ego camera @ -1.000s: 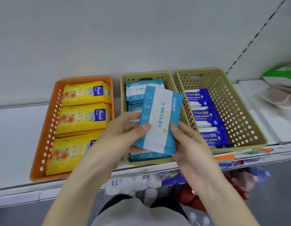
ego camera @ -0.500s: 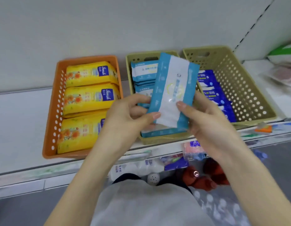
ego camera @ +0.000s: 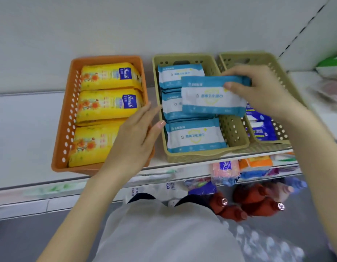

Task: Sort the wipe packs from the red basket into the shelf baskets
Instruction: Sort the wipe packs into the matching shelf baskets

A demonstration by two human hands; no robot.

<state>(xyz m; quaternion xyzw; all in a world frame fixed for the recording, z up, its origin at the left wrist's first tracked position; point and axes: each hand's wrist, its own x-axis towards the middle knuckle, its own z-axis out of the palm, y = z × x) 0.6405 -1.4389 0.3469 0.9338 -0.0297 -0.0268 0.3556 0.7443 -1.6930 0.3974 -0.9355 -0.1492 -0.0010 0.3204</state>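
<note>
Wipe pack (ego camera: 211, 99) pinched between right-hand fingers (ego camera: 239, 71), over middle basket (ego camera: 232, 129)

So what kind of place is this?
Probably a shop: a white metal shelf holds an orange perforated plastic basket of identical yellow wipe packs, a beige plastic basket of light-blue ones, and more packaged goods below.
</note>
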